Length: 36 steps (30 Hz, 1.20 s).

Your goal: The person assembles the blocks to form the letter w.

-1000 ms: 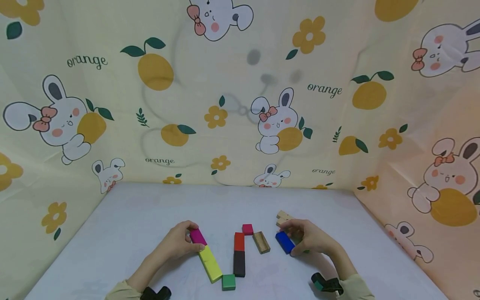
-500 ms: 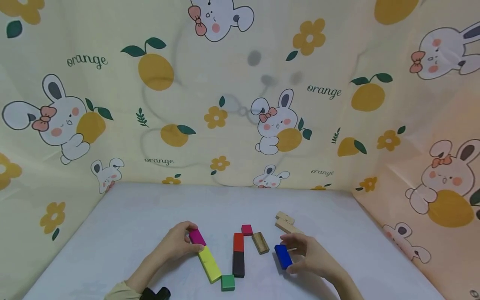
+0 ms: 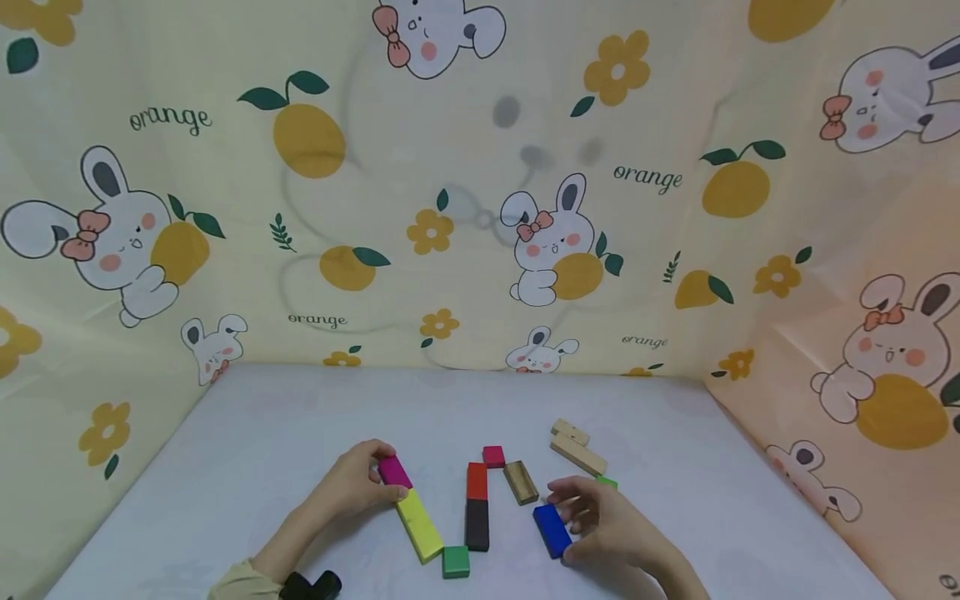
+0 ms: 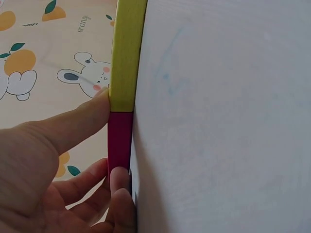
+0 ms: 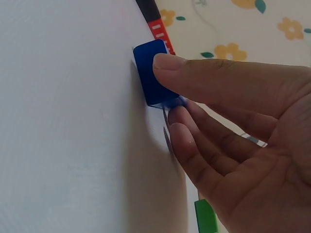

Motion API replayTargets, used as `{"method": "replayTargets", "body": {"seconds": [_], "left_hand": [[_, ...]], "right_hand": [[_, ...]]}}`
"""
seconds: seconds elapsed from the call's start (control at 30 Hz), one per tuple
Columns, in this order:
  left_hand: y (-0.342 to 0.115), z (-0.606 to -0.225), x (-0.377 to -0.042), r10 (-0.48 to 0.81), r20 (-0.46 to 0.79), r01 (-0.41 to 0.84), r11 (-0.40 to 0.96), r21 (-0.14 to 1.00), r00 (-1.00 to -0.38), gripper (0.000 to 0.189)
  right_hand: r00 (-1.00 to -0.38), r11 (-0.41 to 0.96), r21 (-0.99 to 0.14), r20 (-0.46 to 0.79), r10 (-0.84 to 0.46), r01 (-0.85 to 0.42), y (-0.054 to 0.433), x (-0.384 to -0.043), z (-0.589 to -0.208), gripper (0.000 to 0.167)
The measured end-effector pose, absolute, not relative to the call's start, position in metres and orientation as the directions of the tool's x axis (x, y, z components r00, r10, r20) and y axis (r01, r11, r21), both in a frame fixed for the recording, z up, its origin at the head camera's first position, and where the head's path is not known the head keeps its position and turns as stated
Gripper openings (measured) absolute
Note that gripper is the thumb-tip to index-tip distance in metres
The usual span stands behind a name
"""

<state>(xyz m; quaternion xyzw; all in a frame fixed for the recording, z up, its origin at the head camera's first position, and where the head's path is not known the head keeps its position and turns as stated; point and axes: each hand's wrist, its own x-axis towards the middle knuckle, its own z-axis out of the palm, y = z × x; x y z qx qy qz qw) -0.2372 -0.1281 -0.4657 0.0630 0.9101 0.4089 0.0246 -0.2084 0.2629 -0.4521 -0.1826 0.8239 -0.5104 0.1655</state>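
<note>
On the left, my left hand (image 3: pixel 352 483) holds a magenta block (image 3: pixel 394 472), fingers round its far end. The thumb rests at its seam with a yellow block (image 3: pixel 420 527). Those two lie end to end, and a green block (image 3: pixel 456 562) adjoins the yellow one's near end. A black block (image 3: pixel 477 525) and a red block (image 3: pixel 477 481) form a second line, with a small pinkish-red block (image 3: pixel 493 457) at its far end. To their right, my right hand (image 3: pixel 611 525) pinches a blue block (image 3: pixel 552 531) between thumb and fingers; the right wrist view shows the thumb on the block (image 5: pixel 150 73).
A brown wooden block (image 3: pixel 521 482) lies beside the red one. Farther back are two pale wooden blocks (image 3: pixel 579 456). A bright green block (image 3: pixel 608 482) is partly hidden behind my right hand. A patterned cloth (image 3: pixel 450 167) rises behind the white table (image 3: pixel 300 408).
My right hand has brought the blue block left and nearer to me, away from the pale wooden blocks. The left hand has stayed on the magenta block.
</note>
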Motion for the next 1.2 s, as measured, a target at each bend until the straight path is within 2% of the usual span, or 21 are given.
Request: {"method": "replayTargets", "body": {"seconds": [0.17, 0.87, 1.2], "left_hand": [[-0.128, -0.467, -0.239, 0.136, 0.009, 0.098, 0.662, 0.743, -0.991, 0.060], [-0.128, -0.466, -0.239, 0.125, 0.009, 0.090, 0.663, 0.743, -0.992, 0.061], [-0.129, -0.466, -0.239, 0.128, 0.011, 0.095, 0.670, 0.737, -0.992, 0.060]], "right_hand": [[-0.882, 0.416, -0.897, -0.070, -0.466, -0.149, 0.261, -0.208, -0.452, 0.075], [-0.917, 0.398, -0.914, -0.087, -0.390, -0.083, 0.250, -0.209, -0.451, 0.085], [-0.912, 0.374, -0.922, -0.065, -0.405, -0.100, 0.248, -0.208, -0.452, 0.086]]}}
